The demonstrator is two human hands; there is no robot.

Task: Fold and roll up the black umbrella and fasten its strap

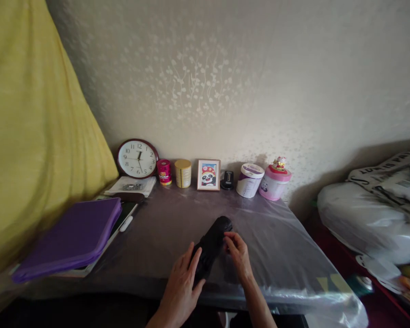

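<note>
A black folded umbrella (pixel 212 243), slim and wrinkled, lies slantwise on the table near its front edge, its rounded end pointing away to the right. My left hand (pixel 181 284) is on its near left part, fingers along the side and thumb towards the near end. At the umbrella's right edge, close to the far end, my right hand (pixel 238 255) pinches with thumb and forefinger. Whatever small part of it lies between those fingertips is too dark to make out.
Along the wall stand a clock (pixel 138 158), a pink tin (pixel 164 171), a yellow can (pixel 183 173), a framed panda picture (pixel 208 175) and two tubs (pixel 250 180). A purple folder (pixel 71 232) lies left. Plastic bags (pixel 365 218) are piled right. Plastic film covers the table (pixel 167 218).
</note>
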